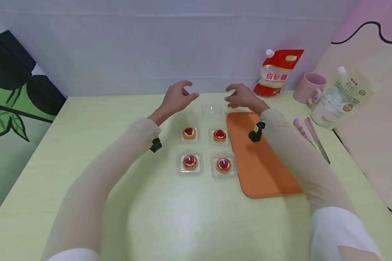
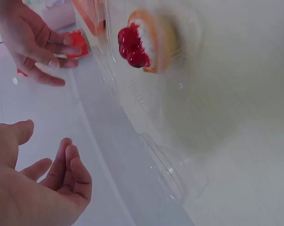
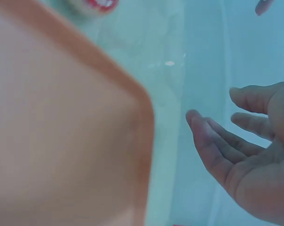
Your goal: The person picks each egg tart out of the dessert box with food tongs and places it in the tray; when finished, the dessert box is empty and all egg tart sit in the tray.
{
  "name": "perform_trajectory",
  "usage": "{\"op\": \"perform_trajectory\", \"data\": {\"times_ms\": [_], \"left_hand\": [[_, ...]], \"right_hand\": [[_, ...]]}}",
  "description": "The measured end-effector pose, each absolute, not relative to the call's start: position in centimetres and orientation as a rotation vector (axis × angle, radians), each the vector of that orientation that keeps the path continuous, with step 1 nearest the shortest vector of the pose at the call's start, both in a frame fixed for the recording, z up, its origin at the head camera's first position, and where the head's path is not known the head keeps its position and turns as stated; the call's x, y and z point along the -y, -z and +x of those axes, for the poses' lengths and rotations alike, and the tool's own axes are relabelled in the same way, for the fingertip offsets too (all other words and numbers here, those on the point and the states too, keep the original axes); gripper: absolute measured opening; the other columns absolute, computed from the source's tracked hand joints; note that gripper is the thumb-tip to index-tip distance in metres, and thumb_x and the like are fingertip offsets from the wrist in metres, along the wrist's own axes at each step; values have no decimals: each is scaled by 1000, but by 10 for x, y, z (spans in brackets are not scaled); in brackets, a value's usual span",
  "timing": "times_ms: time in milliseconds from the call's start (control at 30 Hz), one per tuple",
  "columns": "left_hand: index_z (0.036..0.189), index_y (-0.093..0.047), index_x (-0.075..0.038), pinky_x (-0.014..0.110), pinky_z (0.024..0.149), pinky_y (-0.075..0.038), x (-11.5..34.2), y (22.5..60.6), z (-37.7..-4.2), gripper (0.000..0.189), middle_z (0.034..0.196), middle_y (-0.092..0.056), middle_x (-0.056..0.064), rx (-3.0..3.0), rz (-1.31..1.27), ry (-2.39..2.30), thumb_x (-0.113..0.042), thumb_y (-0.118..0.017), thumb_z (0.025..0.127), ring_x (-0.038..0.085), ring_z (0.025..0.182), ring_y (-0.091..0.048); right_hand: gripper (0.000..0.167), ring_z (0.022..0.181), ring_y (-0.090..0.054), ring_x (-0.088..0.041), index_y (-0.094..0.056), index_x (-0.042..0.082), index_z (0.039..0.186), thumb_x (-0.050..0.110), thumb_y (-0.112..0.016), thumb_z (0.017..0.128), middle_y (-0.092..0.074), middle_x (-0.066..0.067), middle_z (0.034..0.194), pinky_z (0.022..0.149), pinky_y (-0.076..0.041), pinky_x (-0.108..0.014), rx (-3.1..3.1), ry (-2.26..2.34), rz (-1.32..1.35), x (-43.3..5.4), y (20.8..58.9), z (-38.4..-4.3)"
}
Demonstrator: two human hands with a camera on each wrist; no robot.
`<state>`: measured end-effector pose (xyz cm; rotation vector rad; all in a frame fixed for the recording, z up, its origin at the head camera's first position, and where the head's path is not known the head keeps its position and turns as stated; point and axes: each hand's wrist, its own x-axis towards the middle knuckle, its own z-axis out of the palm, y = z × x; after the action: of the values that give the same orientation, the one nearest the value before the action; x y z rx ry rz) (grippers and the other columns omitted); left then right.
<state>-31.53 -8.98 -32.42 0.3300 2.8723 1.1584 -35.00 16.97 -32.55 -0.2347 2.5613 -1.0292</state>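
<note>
Both hands are raised over the back of the table, apart from each other and holding nothing. My left hand (image 1: 178,97) has its fingers loosely bent, as the left wrist view also shows. Opposite it, my right hand (image 1: 243,96) hangs above the far end of an orange cutting board (image 1: 258,159), fingers relaxed. Between and below them lies a clear plastic container piece (image 1: 211,110). Nearer stand several small red-topped fruit tarts in clear plastic packaging: back left (image 1: 189,132), back right (image 1: 220,135), front left (image 1: 190,162) and front right (image 1: 223,165).
At the back right stand a red and white spouted bag (image 1: 275,74), a pink mug (image 1: 308,88) and a pale spouted pouch (image 1: 341,98). Two pink-handled utensils, one a knife (image 1: 317,141), lie right of the board. A pale cloth wall (image 1: 150,50) rises behind the table.
</note>
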Motion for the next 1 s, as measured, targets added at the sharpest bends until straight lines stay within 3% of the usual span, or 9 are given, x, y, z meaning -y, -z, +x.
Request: {"op": "perform_trajectory", "data": {"times_ms": [133,400,567,767,1000], "left_hand": [[143,-53,-13,41,88,-50,106,325,-287,52,108,-70,14,-2860,438,-1324,-35,-64,97,26,99,-65],[138,-58,-10,35,86,-51,132,342,-235,48,115,-73,13,-2780,495,-1460,-28,-68,95,25,105,-66],[138,-56,-7,38,89,-50,147,354,-211,49,121,-70,15,-2729,539,-1426,-23,-68,94,28,112,-63],[143,-49,-7,45,93,-48,162,369,-191,59,127,-67,17,-2645,518,-1376,-20,-72,90,32,119,-59],[149,-38,-10,56,106,-40,170,382,-174,87,135,-60,14,-2568,543,-1196,-19,-86,77,34,129,-50]], "right_hand": [[53,115,-63,-40,-40,9,150,22,-57,101,-59,-22,135,100,-51,-45,-2620,1045,-339,-168,317,-339],[56,119,-61,-35,-44,11,147,24,-65,97,-60,-19,132,95,-53,-47,-2659,1060,-575,-160,306,-294],[59,118,-63,-33,-46,8,146,23,-70,94,-62,-20,130,99,-52,-46,-2630,1043,-730,-143,300,-266],[62,116,-64,-31,-47,8,144,22,-75,90,-63,-18,127,96,-54,-42,-2568,962,-868,-120,301,-239],[63,119,-61,-34,-48,6,144,24,-75,90,-62,-17,132,94,-54,-42,-2497,775,-1044,-95,315,-215]]}}
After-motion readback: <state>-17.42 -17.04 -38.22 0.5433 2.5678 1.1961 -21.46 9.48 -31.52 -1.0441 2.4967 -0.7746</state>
